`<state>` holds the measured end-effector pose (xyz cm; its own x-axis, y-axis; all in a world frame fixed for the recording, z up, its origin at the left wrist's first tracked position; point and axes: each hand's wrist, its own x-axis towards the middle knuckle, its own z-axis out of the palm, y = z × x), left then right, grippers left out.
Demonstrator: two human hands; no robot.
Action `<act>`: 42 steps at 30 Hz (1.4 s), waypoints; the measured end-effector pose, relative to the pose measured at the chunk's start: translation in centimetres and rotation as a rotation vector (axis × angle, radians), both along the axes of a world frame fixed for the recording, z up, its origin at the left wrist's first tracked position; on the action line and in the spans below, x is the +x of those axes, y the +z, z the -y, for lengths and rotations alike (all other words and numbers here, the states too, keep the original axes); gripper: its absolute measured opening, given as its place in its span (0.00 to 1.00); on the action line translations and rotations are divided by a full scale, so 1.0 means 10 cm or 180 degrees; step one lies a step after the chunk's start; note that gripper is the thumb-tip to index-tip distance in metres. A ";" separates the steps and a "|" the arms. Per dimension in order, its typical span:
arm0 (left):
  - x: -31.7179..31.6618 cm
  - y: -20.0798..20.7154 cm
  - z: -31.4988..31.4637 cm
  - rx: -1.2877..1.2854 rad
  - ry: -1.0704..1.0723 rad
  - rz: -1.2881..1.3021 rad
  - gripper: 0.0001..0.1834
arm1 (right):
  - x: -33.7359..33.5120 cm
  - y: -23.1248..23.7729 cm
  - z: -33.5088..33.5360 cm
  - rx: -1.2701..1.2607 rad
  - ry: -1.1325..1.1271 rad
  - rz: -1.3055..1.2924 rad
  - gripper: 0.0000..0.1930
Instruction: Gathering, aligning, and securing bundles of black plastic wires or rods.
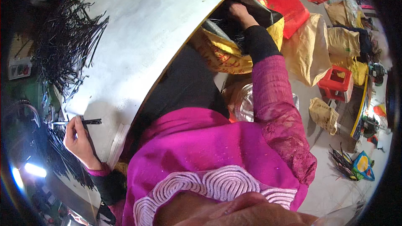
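Over the near left corner of the white tabletop (125, 46), my left hand (78, 142) is closed, pinching a slim black strip (93, 121) between thumb and fingers. A thin, pale, shiny length sticks out on the other side of the pinch. My right hand (239, 12) reaches down into an open yellow sack (222, 52) with a dark inside, beside the table edge. Thin black strands show in that sack. The right fingertips are hidden, so I cannot see whether they grip anything. A tangled pile of black strands (67, 42) lies on the table's far left.
More black strands (69, 155) hang below the table's left corner. To the right stand a red bag (289, 6), a beige sack (307, 50) and a red plastic stool (336, 83). A small beige bag (323, 115) and a colourful packet (362, 165) lie on the floor.
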<state>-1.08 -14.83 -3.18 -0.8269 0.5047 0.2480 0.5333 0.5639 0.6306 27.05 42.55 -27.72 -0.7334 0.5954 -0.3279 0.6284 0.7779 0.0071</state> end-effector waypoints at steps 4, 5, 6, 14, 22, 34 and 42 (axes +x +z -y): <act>0.03 0.05 -0.03 -0.0029 -0.0069 -0.0162 0.08 | -0.05 0.06 -0.13 0.0096 -0.0261 -0.0099 0.14; 0.04 0.07 -0.01 -0.0076 -0.0007 -0.0119 0.08 | -0.11 0.06 -0.08 -0.0086 -0.0222 -0.0386 0.13; 0.06 0.09 0.01 -0.0128 0.0065 -0.0082 0.08 | -0.21 0.07 -0.05 -0.0280 -0.0171 -0.0675 0.13; 0.06 0.10 0.06 -0.0020 0.0107 0.0009 0.09 | 0.16 -0.79 -0.29 -0.2828 -0.1450 -0.3139 0.13; -0.06 -0.04 0.06 0.0117 -0.0125 -0.0020 0.09 | 0.30 -0.80 -0.15 -0.0750 -0.0713 -0.1702 0.17; -0.03 0.01 0.02 0.0011 -0.0091 0.0012 0.08 | 0.07 -0.11 0.15 -0.3360 -0.2583 -0.1934 0.13; -0.06 0.03 -0.11 -0.0002 -0.0359 -0.0068 0.09 | 0.45 -0.86 -0.28 -0.1819 -0.1931 -0.1680 0.16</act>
